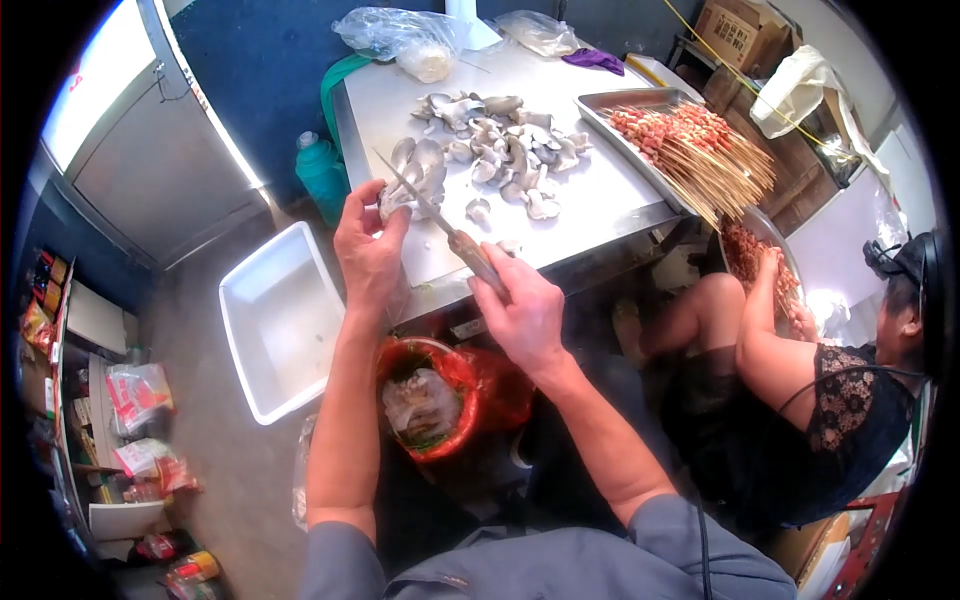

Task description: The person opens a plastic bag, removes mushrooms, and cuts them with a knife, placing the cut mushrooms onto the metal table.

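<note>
Grey, fan-shaped mushroom cluster (422, 168) and narrow, wooden-handled steel knife (460, 243) at the left edge of a white-topped rectangular table (600, 205).
The left hand (370, 240) grips the cluster between thumb and curled fingers; the right hand (522, 305) wraps the knife's handle, blade crossing before the cluster. Loose grey mushrooms (517, 152) lie around the table's middle.

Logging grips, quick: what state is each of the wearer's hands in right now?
Left hand: closed, holding a grey mushroom cluster.
Right hand: closed, holding a knife by its handle.
</note>
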`<action>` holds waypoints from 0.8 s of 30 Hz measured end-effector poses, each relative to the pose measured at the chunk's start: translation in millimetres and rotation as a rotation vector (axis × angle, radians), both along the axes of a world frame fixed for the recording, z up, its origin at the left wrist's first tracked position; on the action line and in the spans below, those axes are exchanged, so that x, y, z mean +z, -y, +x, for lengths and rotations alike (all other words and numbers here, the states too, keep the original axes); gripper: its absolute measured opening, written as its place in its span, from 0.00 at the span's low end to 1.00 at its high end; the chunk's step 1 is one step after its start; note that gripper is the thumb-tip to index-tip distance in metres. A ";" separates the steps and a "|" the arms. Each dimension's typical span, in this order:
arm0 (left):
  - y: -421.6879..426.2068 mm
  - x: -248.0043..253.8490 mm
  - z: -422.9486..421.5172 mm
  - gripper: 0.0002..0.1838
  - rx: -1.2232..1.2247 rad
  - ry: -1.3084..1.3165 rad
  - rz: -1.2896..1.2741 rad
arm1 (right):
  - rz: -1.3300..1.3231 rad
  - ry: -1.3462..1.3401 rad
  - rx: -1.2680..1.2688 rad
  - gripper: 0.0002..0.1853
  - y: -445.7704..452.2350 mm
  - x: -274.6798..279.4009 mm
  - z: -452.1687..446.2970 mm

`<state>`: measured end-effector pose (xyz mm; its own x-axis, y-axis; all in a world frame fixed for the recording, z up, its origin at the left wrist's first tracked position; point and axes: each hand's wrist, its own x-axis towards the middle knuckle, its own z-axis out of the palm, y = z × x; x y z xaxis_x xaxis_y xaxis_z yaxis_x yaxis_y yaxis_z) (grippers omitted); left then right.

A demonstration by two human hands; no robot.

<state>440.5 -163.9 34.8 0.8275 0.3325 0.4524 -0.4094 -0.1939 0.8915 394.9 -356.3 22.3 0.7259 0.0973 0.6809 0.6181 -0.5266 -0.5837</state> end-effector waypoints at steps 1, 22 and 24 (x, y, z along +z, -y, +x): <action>0.3 0.5 -0.8 0.18 0.016 -0.014 -0.011 | -0.008 0.006 -0.008 0.20 1.2 0.5 -0.2; 1.9 -5.2 -2.0 0.15 0.063 -0.056 0.066 | -0.046 -0.088 0.006 0.21 10.5 3.2 -2.8; 3.0 -10.3 0.6 0.15 0.065 -0.029 0.135 | -0.043 -0.088 0.006 0.21 12.1 3.1 -1.9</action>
